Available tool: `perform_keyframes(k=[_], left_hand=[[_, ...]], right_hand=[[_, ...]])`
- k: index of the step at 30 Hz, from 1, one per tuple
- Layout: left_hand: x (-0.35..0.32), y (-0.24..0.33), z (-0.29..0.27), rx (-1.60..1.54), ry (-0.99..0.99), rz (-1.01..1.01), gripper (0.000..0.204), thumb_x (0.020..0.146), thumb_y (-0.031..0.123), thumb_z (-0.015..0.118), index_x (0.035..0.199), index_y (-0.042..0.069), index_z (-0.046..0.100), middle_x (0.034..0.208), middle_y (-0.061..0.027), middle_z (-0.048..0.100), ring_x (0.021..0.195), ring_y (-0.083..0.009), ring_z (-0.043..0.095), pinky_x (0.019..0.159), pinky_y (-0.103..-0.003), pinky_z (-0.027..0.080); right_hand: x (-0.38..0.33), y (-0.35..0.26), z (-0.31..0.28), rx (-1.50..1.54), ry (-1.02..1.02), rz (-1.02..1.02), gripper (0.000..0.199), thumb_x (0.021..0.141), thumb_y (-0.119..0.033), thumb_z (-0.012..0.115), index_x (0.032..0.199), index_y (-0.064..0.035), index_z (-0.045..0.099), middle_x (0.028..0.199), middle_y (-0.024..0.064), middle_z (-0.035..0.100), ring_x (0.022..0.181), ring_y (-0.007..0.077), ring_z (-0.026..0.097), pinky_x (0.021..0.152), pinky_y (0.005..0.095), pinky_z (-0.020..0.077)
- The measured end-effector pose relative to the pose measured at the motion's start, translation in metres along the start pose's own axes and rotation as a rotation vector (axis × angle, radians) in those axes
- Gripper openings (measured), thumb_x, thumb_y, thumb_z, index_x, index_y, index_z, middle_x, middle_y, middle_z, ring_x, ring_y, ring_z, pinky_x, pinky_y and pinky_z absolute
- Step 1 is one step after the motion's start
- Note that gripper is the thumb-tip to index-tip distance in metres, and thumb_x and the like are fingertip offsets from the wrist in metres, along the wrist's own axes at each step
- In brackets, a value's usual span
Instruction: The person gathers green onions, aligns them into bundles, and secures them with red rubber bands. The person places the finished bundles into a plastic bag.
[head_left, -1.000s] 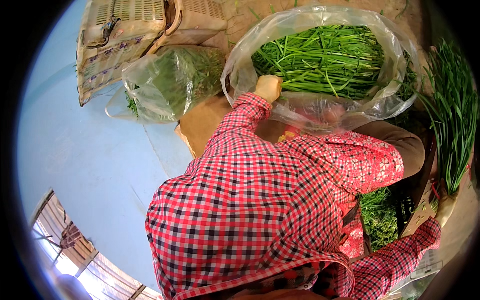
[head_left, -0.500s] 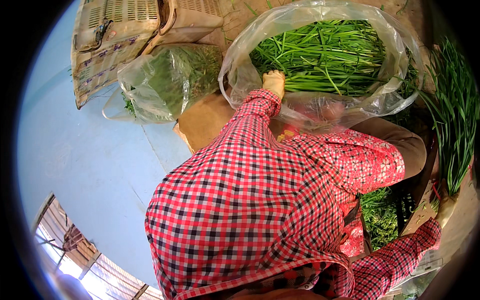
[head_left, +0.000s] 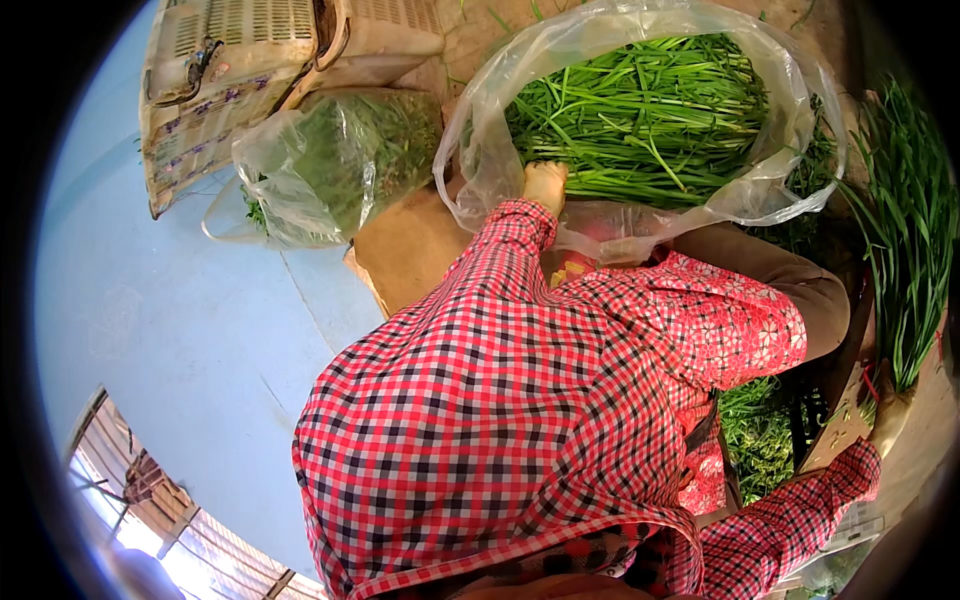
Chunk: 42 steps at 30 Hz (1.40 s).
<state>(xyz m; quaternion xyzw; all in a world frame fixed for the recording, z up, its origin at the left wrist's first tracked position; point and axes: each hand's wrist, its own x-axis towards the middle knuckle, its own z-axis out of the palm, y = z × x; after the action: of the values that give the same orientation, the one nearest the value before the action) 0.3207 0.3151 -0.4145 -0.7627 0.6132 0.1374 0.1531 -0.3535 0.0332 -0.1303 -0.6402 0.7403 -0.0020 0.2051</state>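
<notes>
A large clear plastic bag (head_left: 790,110) stands open at the top of the view, filled with long thin green stalks (head_left: 650,110). My left hand (head_left: 545,185), in a red checked sleeve, reaches over the bag's near rim and rests on the stalks; its fingers are buried among them. At the far right my right hand (head_left: 888,412) grips the base of a separate bunch of long green stalks (head_left: 905,250) that points up along the edge of the view.
A smaller clear bag of leafy greens (head_left: 340,160) lies to the left of the big bag, beside a pale slatted crate (head_left: 230,70). A brown cardboard sheet (head_left: 410,245) lies under my left arm. More greens (head_left: 758,440) sit low on the right. Blue floor (head_left: 170,330) spreads to the left.
My left hand has pushed farther over the bag's rim and into the green stalks. The right hand and its bunch have stayed in place.
</notes>
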Motion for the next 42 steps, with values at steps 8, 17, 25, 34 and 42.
perform_keyframes(k=[8,17,25,34,42], left_hand=[[0.022,-0.012,-0.015,-0.016,-0.169,0.022,0.035,0.071,0.011,0.070,0.104,0.001,0.067,0.099,-0.0179,0.063,0.095,-0.0346,0.061,0.080,-0.045,0.050],[0.007,-0.006,-0.021,-0.034,-0.031,-0.030,0.035,0.071,0.015,0.072,0.102,0.001,0.065,0.104,-0.0138,0.063,0.101,-0.0298,0.061,0.084,-0.042,0.049],[0.034,-0.034,-0.039,-0.302,-0.083,0.133,0.040,0.062,0.018,0.081,0.092,-0.002,0.063,0.083,-0.0193,0.066,0.077,-0.0333,0.066,0.070,-0.043,0.053],[0.084,-0.051,-0.059,-0.292,-0.459,0.243,0.036,0.070,0.030,0.071,0.084,-0.002,0.066,0.077,-0.0196,0.065,0.071,-0.0354,0.063,0.065,-0.045,0.050],[0.094,-0.033,-0.141,-0.311,-0.240,0.718,0.025,0.066,0.021,0.069,0.063,-0.002,0.061,0.071,-0.0176,0.060,0.065,-0.0343,0.059,0.060,-0.043,0.048]], right_hand=[[0.004,0.014,0.002,-0.082,-0.022,-0.006,0.057,0.088,-0.023,0.072,0.132,0.0051,0.050,0.131,0.0118,0.060,0.119,0.0192,0.057,0.101,0.0294,0.0429],[0.007,0.027,-0.002,-0.213,-0.034,-0.150,0.064,0.085,-0.028,0.075,0.133,0.0048,0.049,0.128,0.0146,0.061,0.117,0.0203,0.058,0.100,0.0307,0.0429],[-0.005,0.003,-0.007,-0.066,-0.018,-0.097,0.066,0.085,-0.024,0.076,0.137,0.0022,0.046,0.128,0.0151,0.060,0.116,0.0223,0.057,0.099,0.0319,0.0425],[-0.035,-0.080,-0.049,-0.202,0.257,-0.332,0.046,0.094,-0.021,0.061,0.135,-0.0012,0.052,0.132,0.0151,0.058,0.120,0.0223,0.055,0.101,0.0316,0.0414],[-0.073,-0.348,0.166,0.749,-1.002,-0.355,0.049,0.098,-0.043,0.054,0.125,-0.0019,0.060,0.114,0.0123,0.067,0.100,0.0197,0.066,0.086,0.0340,0.0524]])
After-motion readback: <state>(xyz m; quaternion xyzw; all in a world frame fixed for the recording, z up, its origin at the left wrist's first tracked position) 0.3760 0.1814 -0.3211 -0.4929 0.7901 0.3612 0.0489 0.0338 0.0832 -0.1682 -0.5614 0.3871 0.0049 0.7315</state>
